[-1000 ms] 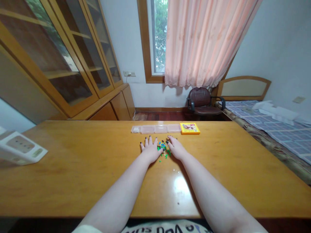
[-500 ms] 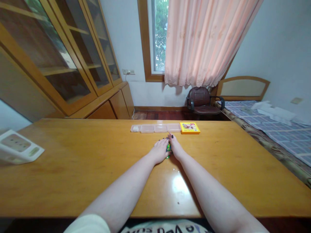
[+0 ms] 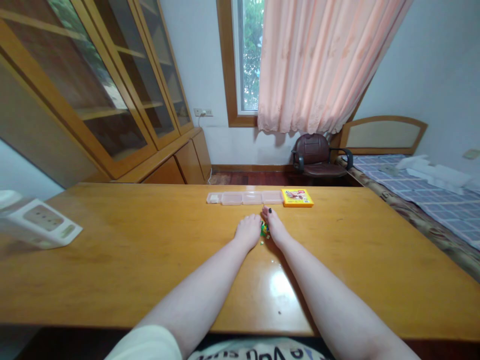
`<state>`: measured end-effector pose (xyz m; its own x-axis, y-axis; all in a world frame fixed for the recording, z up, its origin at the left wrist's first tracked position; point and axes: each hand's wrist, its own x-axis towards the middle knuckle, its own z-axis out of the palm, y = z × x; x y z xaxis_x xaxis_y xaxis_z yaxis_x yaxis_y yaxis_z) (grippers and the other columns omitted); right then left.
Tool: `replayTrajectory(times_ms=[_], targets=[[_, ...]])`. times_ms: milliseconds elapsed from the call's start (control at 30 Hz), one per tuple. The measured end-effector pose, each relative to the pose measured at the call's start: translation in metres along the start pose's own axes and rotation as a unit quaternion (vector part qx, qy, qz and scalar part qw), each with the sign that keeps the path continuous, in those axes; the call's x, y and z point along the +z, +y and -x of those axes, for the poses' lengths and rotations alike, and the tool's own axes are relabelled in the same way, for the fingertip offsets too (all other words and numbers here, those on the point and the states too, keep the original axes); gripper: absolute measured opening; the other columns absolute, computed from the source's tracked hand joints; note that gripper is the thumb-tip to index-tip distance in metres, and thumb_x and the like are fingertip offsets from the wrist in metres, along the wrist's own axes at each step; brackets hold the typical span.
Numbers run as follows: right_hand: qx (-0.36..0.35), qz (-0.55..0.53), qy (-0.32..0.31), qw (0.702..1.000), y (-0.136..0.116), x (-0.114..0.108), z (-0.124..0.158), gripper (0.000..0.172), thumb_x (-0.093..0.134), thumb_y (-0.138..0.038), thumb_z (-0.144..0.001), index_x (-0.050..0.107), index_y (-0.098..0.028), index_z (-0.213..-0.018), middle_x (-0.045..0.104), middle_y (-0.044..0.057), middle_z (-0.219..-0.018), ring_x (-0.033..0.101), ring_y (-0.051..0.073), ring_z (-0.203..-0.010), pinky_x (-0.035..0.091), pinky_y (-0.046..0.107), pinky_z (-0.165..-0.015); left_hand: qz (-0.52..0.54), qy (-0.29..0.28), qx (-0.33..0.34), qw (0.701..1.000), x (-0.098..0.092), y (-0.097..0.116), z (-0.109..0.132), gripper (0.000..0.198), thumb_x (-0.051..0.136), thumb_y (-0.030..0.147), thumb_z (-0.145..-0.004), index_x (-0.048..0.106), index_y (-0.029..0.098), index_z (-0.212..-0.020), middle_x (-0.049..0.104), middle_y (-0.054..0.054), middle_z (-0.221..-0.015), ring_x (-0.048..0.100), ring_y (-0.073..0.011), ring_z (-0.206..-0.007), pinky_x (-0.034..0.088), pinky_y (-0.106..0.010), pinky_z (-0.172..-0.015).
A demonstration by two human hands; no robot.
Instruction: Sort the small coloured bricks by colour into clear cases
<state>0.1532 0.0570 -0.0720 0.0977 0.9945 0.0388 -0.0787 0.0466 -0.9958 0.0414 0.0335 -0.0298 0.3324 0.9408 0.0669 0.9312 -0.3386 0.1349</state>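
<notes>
A small heap of tiny coloured pieces (image 3: 264, 229), mostly green with some yellow and blue, lies on the wooden table (image 3: 150, 260) between my hands. My left hand (image 3: 248, 231) rests palm down along the heap's left side, its fingers bent over and their tips hidden. Standing on its edge at the right side, my right hand (image 3: 276, 227) has its fingers stretched forward and the thumb uppermost. Both hands touch or nearly touch the heap and hide part of it. One pale loose piece (image 3: 261, 243) sits just on the near side.
Beyond my hands a row of clear plastic compartments (image 3: 252, 198) adjoins a yellow box (image 3: 297, 198) with a printed picture. A white container (image 3: 45, 222) lies at the table's left. Past the far edge are a brown armchair (image 3: 317, 155) and a bed (image 3: 420, 185).
My left hand's fingers, flatter before, now bend down, and the hands stand slightly farther apart. More of the coloured heap shows between them. The whole view has shifted a little.
</notes>
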Motion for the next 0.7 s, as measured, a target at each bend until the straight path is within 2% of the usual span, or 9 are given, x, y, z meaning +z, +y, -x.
replayTrajectory(times_ms=[133, 267, 367, 433, 467, 567, 633, 700], targets=[[0.000, -0.013, 0.009, 1.000, -0.002, 0.000, 0.000, 0.061, 0.034, -0.066, -0.084, 0.050, -0.022, -0.123, 0.061, 0.012, -0.115, 0.056, 0.022, -0.113, 0.045, 0.038, -0.094, 0.014, -0.004, -0.025, 1.000, -0.001, -0.005, -0.004, 0.028, 0.031, 0.026, -0.095, 0.056, 0.017, -0.101, 0.061, -0.011, -0.098, 0.058, -0.0235, -0.092, 0.045, -0.036, -0.078], [0.019, -0.074, 0.036, 0.996, -0.007, 0.001, 0.000, 0.060, 0.045, -0.069, -0.076, 0.055, -0.024, -0.114, 0.063, 0.008, -0.104, 0.059, 0.021, -0.105, 0.047, 0.034, -0.089, 0.062, 0.054, -0.023, 0.996, -0.012, -0.016, -0.004, 0.028, 0.033, 0.028, -0.095, 0.059, 0.019, -0.100, 0.062, -0.008, -0.101, 0.057, -0.0199, -0.096, 0.043, -0.031, -0.083], [0.040, -0.128, 0.042, 0.990, -0.011, -0.001, 0.000, 0.057, 0.057, -0.067, -0.069, 0.059, -0.024, -0.106, 0.064, 0.006, -0.100, 0.059, 0.022, -0.103, 0.046, 0.035, -0.090, 0.081, 0.084, -0.010, 0.993, -0.019, -0.026, 0.001, 0.028, 0.036, 0.029, -0.094, 0.061, 0.021, -0.103, 0.063, -0.006, -0.106, 0.055, -0.0198, -0.101, 0.041, -0.032, -0.089], [0.050, -0.129, 0.036, 0.990, -0.013, -0.003, 0.001, 0.058, 0.058, -0.067, -0.068, 0.060, -0.023, -0.106, 0.064, 0.007, -0.103, 0.058, 0.023, -0.105, 0.045, 0.037, -0.093, 0.064, 0.077, -0.025, 0.995, -0.020, -0.030, 0.006, 0.028, 0.041, 0.034, -0.092, 0.061, 0.023, -0.107, 0.062, -0.007, -0.114, 0.051, -0.0230, -0.111, 0.038, -0.037, -0.095], [0.052, -0.125, 0.033, 0.990, -0.013, -0.004, 0.001, 0.060, 0.057, -0.068, -0.068, 0.060, -0.023, -0.107, 0.064, 0.007, -0.105, 0.057, 0.024, -0.107, 0.044, 0.038, -0.094, 0.051, 0.066, -0.053, 0.995, -0.018, -0.030, 0.008, 0.031, 0.042, 0.038, -0.090, 0.060, 0.023, -0.111, 0.059, -0.009, -0.121, 0.048, -0.0260, -0.117, 0.036, -0.041, -0.099], [0.046, -0.118, 0.021, 0.992, -0.012, -0.006, 0.003, 0.065, 0.058, -0.070, -0.066, 0.058, -0.023, -0.111, 0.061, 0.008, -0.115, 0.054, 0.025, -0.114, 0.040, 0.040, -0.100, 0.024, 0.011, -0.154, 0.988, -0.010, -0.029, 0.009, 0.056, 0.044, 0.051, -0.086, 0.047, 0.018, -0.131, 0.042, -0.017, -0.141, 0.032, -0.0357, -0.132, 0.025, -0.054, -0.105], [0.043, -0.128, -0.003, 0.991, -0.011, -0.004, 0.004, 0.067, 0.060, -0.070, -0.065, 0.058, -0.024, -0.113, 0.058, 0.009, -0.122, 0.052, 0.025, -0.118, 0.037, 0.040, -0.103, 0.031, -0.018, -0.144, 0.989, -0.004, -0.027, 0.006, 0.065, 0.041, 0.054, -0.086, 0.036, 0.016, -0.139, 0.032, -0.018, -0.147, 0.025, -0.0352, -0.136, 0.019, -0.057, -0.108], [0.046, -0.143, -0.026, 0.988, -0.009, 0.000, 0.004, 0.068, 0.060, -0.071, -0.064, 0.057, -0.024, -0.114, 0.056, 0.010, -0.126, 0.051, 0.025, -0.120, 0.037, 0.040, -0.103, 0.049, -0.025, -0.071, 0.996, 0.000, -0.025, 0.003, 0.064, 0.038, 0.051, -0.088, 0.031, 0.016, -0.142, 0.029, -0.015, -0.150, 0.023, -0.0303, -0.138, 0.015, -0.055, -0.111]])
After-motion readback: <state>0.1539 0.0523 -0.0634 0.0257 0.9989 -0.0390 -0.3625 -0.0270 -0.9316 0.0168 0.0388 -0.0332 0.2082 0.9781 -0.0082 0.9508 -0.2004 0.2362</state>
